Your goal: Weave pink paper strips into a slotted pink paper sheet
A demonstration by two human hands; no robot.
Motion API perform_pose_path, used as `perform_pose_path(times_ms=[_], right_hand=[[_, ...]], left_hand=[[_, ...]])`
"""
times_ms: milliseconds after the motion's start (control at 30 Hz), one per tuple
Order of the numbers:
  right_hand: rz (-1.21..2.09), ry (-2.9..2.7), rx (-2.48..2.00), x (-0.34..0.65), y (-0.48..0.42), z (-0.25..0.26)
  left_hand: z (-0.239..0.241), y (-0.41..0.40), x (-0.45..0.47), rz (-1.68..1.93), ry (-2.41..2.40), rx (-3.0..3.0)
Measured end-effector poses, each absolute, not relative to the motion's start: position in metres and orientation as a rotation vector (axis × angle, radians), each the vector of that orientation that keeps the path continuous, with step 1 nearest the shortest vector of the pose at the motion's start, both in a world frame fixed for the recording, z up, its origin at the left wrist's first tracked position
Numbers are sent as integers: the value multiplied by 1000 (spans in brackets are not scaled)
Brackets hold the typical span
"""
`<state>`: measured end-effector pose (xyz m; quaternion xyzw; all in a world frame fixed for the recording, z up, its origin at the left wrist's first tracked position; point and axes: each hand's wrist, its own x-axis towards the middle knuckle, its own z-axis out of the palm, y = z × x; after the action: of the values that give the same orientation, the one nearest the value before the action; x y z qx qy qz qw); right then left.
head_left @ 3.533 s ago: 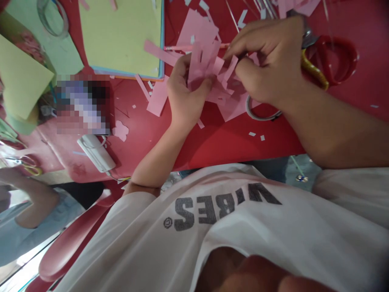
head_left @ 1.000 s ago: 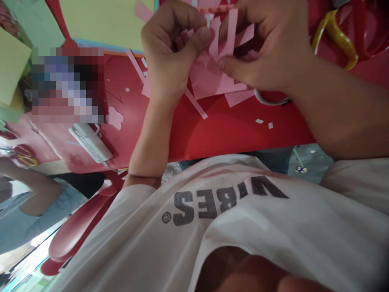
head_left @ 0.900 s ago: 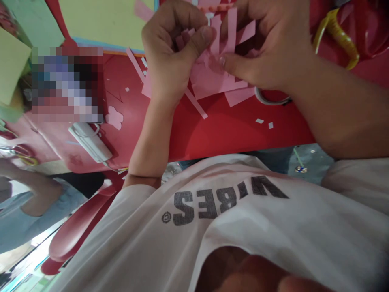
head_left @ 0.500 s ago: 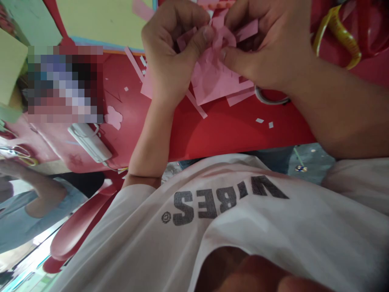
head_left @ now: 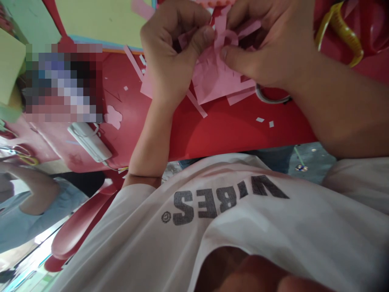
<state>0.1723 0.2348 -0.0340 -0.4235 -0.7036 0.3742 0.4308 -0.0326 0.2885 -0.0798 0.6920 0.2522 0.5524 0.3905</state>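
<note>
Over the table's near part, my right hand (head_left: 270, 48) pinches a pink paper strip (head_left: 221, 35) that bends into a small loop by the thumb. My left hand (head_left: 179, 48) faces it from the other side, thumb and forefinger pressed together. A tiny whitish bit shows at those fingertips, too small to name. Beneath both hands lie pink paper pieces (head_left: 209, 87), some creased, partly covered by the fingers. A thin pink strip (head_left: 197, 104) rests on the table by my left wrist.
The red table (head_left: 212, 134) carries a roll of tape (head_left: 272, 99) under my right wrist, white scraps (head_left: 259, 120), a pink cutout (head_left: 113, 117), a white corded device (head_left: 90, 142) and yellow sheets (head_left: 100, 20). A yellow tape measure (head_left: 354, 34) lies right. Another person's arm (head_left: 33, 186) is at left.
My left fingertips have shifted slightly right, and my right hand moved slightly right with the strip. The strip now stands straighter, with a clearer loop between the hands.
</note>
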Motion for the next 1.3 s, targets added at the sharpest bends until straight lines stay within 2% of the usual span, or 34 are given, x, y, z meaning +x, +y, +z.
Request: perform_pose_path(times_ms=[333, 567, 1100, 1300], right_hand=[[914, -1781, -1111, 173, 234, -32], [887, -1804, -1083, 173, 233, -32], [979, -1763, -1031, 174, 236, -36], [968, -1742, -1003, 174, 237, -34]], left_hand=[[-64, 273, -31, 1285, 832, 1730], [-77, 283, -34, 1265, 597, 1814], [-79, 298, -45, 1175, 689, 1809], [-77, 297, -47, 1252, 497, 1931]])
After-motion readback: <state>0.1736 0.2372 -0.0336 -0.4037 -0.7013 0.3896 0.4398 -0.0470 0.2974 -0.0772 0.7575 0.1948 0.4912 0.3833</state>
